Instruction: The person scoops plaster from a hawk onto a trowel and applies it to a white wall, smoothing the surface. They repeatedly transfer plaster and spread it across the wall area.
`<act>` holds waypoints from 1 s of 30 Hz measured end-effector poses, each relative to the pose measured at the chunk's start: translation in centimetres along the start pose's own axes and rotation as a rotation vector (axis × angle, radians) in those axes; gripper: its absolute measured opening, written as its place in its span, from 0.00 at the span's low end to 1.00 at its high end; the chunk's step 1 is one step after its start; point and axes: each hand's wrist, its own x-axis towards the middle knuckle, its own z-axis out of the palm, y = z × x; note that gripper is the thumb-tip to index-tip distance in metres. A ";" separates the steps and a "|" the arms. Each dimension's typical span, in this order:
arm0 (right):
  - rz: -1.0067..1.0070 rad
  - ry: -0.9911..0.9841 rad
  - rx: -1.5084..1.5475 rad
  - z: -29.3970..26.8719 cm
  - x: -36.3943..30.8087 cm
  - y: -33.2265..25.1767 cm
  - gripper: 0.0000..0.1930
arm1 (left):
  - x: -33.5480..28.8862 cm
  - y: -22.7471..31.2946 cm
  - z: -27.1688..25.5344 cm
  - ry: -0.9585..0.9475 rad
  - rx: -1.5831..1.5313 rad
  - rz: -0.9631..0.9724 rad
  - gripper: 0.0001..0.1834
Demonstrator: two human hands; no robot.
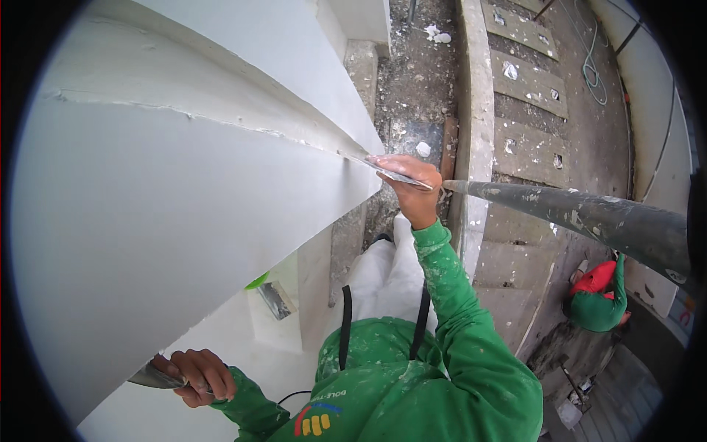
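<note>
My right hand [414, 184] is closed around a putty knife, its thin metal blade [398, 177] laid against the end of the white wall's edge [294, 141]. A ragged line of white filler runs along that edge, beside a recessed band. Lower left, my left hand [200, 377] grips another metal-bladed tool, which looks like a wide putty knife [156, 377]. Part of its blade is hidden behind the lower edge of the large white panel [169, 214]. Both sleeves are green and spattered with white.
A grey, paint-spattered pole [574, 217] crosses just right of my right hand. A flat rectangular metal-faced tool [277, 300] rests on a white ledge below the panel, beside something bright green [257, 281]. Far below right, a person in green and red [598, 298] crouches near slabs.
</note>
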 end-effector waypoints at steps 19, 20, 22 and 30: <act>-0.365 0.080 -0.173 5.0 8.3 -16.2 0.09 | 0.6 1.2 1.6 0.129 -0.059 0.105 0.17; -0.351 0.055 -0.111 5.0 8.2 -15.7 0.10 | 0.5 1.3 1.7 0.136 -0.056 0.100 0.17; -0.362 0.008 -0.098 4.5 7.8 -14.6 0.11 | 0.7 1.6 1.9 0.131 -0.014 0.099 0.13; -0.394 -0.132 -0.350 -0.5 7.4 -13.2 0.11 | 0.1 1.8 1.8 0.166 -0.025 0.113 0.11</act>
